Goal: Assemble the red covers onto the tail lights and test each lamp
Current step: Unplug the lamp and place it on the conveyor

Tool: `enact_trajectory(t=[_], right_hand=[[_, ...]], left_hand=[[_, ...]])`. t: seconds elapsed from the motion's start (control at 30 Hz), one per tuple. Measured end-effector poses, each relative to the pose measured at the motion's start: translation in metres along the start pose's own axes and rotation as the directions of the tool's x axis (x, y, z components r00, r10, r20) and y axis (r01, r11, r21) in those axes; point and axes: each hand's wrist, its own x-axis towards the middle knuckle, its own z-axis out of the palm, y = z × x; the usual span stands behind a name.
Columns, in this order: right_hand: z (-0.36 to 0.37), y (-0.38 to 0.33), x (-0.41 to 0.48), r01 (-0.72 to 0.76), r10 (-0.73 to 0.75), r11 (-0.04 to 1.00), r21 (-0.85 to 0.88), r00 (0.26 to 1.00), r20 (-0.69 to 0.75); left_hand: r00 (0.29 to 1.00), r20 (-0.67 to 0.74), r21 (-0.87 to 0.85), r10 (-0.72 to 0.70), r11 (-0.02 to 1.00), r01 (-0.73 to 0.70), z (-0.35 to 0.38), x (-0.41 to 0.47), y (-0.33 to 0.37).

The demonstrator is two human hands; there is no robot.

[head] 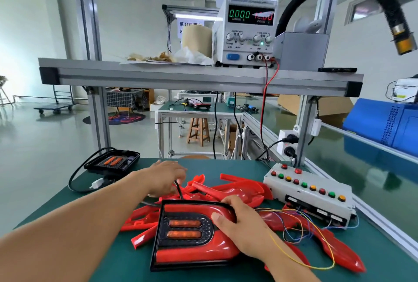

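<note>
The right hand is gripping the glossy red tail light, fingers curling over its far rim. The left hand is lying over the thin black cable; blur is hiding its fingers.

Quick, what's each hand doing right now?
Left hand: pinches the black cable.
Right hand: grips the tail light by its edge.

A tail light lies flat, its glossy red cover fitted around two amber lamp bars. A black cable rises from its far edge. Loose red covers are heaped behind and beside it. Far behind it, leftward, lies an uncovered black tail light.
</note>
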Motion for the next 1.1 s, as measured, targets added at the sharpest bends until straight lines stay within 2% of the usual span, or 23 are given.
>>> enact_trajectory(t=[0.2, 0.33, 0.4, 0.43, 0.47, 0.5, 0.57, 0.63, 0.67, 0.7, 0.73, 0.8, 0.87, 0.9, 0.97, 1.03, 1.1], right_hand=[[-0.001, 0.004, -0.001, 0.037, -0.039, 0.998, -0.05, 0.999, -0.031], [0.0, 0.003, -0.002, 0.082, -0.088, 0.993, -0.089, 0.994, -0.059], [0.0, 0.002, -0.002, 0.108, -0.112, 0.992, -0.067, 0.992, -0.056], [0.0, 0.002, -0.003, 0.114, -0.116, 0.993, -0.043, 0.992, -0.048], [0.001, 0.001, -0.003, 0.118, -0.119, 0.993, -0.023, 0.992, -0.043], [0.001, 0.0, -0.003, 0.124, -0.124, 0.992, -0.01, 0.991, -0.048], [0.001, -0.001, -0.002, 0.144, -0.142, 0.99, 0.009, 0.986, -0.086], [0.001, -0.003, -0.002, 0.155, -0.148, 0.987, 0.039, 0.979, -0.139], [0.002, -0.003, -0.002, 0.156, -0.144, 0.986, 0.061, 0.975, -0.167], [0.003, -0.003, -0.001, 0.153, -0.132, 0.984, 0.095, 0.971, -0.198], [0.004, -0.003, -0.001, 0.147, -0.113, 0.98, 0.137, 0.966, -0.231], [0.008, -0.007, 0.0, 0.116, -0.035, 0.956, 0.27, 0.957, -0.289], [0.011, -0.015, -0.001, 0.052, 0.106, 0.868, 0.494, 0.952, -0.286], [0.013, -0.019, -0.001, 0.009, 0.184, 0.801, 0.598, 0.948, -0.26], [0.019, -0.028, -0.001, -0.071, 0.312, 0.679, 0.731, 0.929, -0.2], [0.029, -0.039, -0.002, -0.134, 0.406, 0.581, 0.803, 0.903, -0.143], [0.042, -0.051, -0.006, -0.178, 0.491, 0.493, 0.852, 0.865, -0.103]], left_hand=[[0.994, -0.106, 0.03, -0.017, 0.999, 0.021, -0.039, -0.02, -0.018], [0.979, -0.034, 0.057, -0.201, 0.978, 0.203, -0.045, -0.046, -0.061], [0.953, -0.025, -0.089, -0.303, 0.95, 0.299, -0.033, -0.064, -0.08], [0.941, -0.019, -0.257, -0.338, 0.911, 0.322, -0.023, -0.072, -0.087], [0.929, -0.011, -0.463, -0.37, 0.825, 0.323, -0.01, -0.08, -0.091], [0.911, 0.001, -0.649, -0.411, 0.693, 0.313, 0.001, -0.087, -0.089], [0.846, 0.045, -0.907, -0.531, 0.333, 0.258, 0.022, -0.099, -0.076], [0.751, 0.118, -0.993, -0.649, -0.056, 0.107, 0.035, -0.104, -0.059], [0.7, 0.151, -0.98, -0.698, -0.2, 0.012, 0.039, -0.105, -0.049], [0.647, 0.184, -0.95, -0.74, -0.303, -0.076, 0.04, -0.105, -0.039], [0.597, 0.214, -0.913, -0.773, -0.375, -0.158, 0.041, -0.109, -0.027], [0.528, 0.24, -0.845, -0.814, -0.443, -0.299, 0.041, -0.116, 0.0], [0.479, 0.238, -0.786, -0.845, -0.457, -0.416, 0.037, -0.123, 0.024], [0.458, 0.29, -0.731, -0.84, -0.504, -0.46, 0.035, -0.126, 0.037], [0.462, 0.383, -0.594, -0.8, -0.596, -0.54, 0.028, -0.134, 0.06], [0.493, 0.405, -0.492, -0.77, -0.638, -0.592, 0.026, -0.14, 0.08], [0.539, 0.366, -0.516, -0.759, -0.647, -0.561, 0.026, -0.141, 0.103]])
